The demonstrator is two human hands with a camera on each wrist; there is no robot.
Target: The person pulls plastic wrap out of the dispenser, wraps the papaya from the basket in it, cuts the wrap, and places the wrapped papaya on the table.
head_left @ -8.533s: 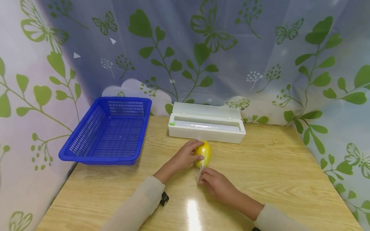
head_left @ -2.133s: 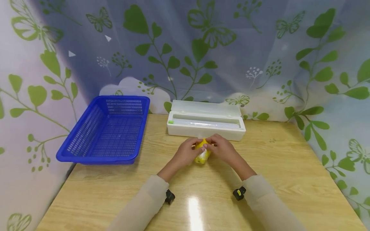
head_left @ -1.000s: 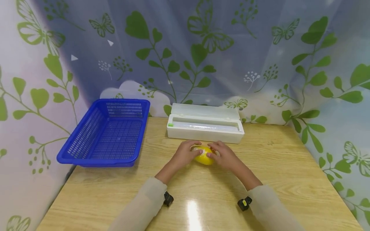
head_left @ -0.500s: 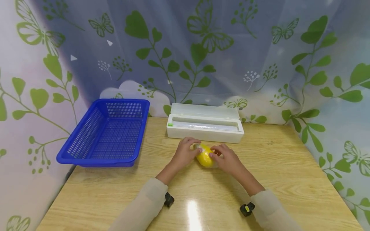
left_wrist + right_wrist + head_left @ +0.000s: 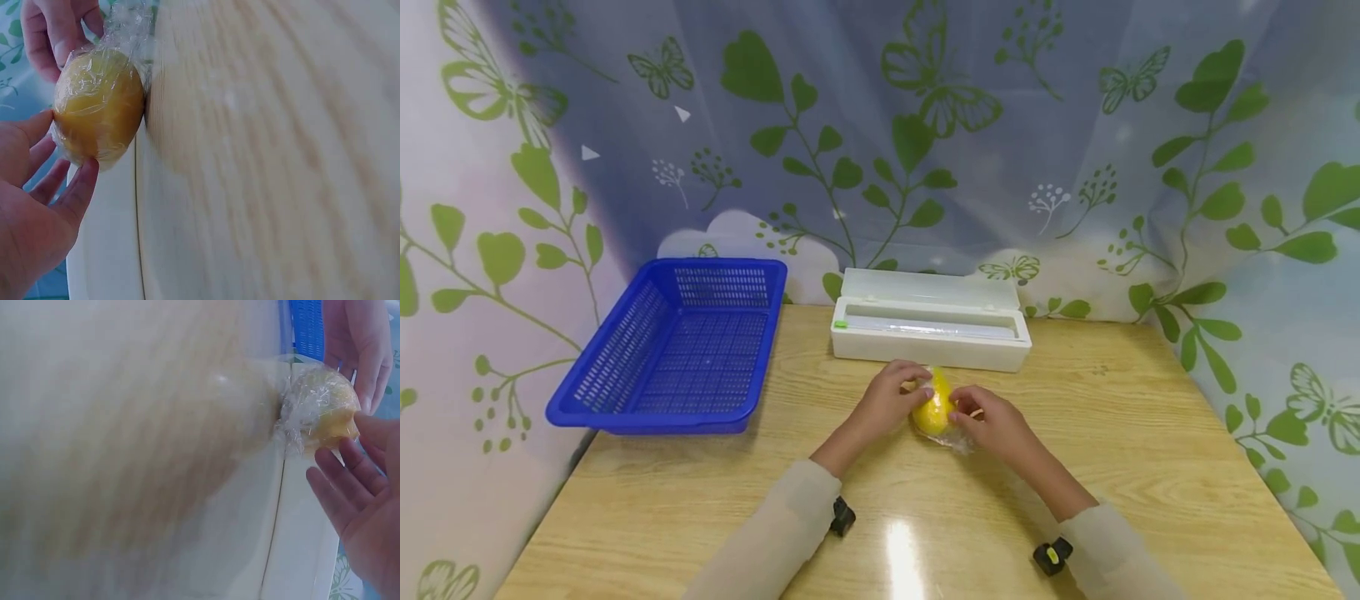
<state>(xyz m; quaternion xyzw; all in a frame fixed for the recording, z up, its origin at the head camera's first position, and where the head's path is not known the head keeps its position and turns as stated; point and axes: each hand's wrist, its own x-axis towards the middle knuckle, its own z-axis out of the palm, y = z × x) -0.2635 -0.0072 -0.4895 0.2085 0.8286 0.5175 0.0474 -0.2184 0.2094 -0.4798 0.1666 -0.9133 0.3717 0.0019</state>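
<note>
A yellow oval fruit (image 5: 936, 405) wrapped in clear plastic film lies on the wooden table; its exact kind is hard to tell. Loose crumpled film (image 5: 957, 438) sticks out at its near end. My left hand (image 5: 891, 398) holds the fruit from the left, thumb and fingers curved about it. From the right, my right hand (image 5: 996, 421) pinches its side between thumb and forefinger. In the left wrist view the wrapped fruit (image 5: 99, 106) sits between both hands. The right wrist view shows the crinkled film (image 5: 300, 406) over the fruit, the other right fingers spread.
Behind the hands stands a white cling film box (image 5: 928, 343), its lid raised and a film roll (image 5: 932, 327) inside. A blue plastic basket (image 5: 658, 415) stands at the left. A patterned curtain (image 5: 850, 125) borders the wooden table (image 5: 1112, 450).
The fruit has turned between my hands from lying crosswise to pointing toward me, its loose film end now near me. My right hand has shifted slightly right and nearer. Earlier, it gathered the film end.
</note>
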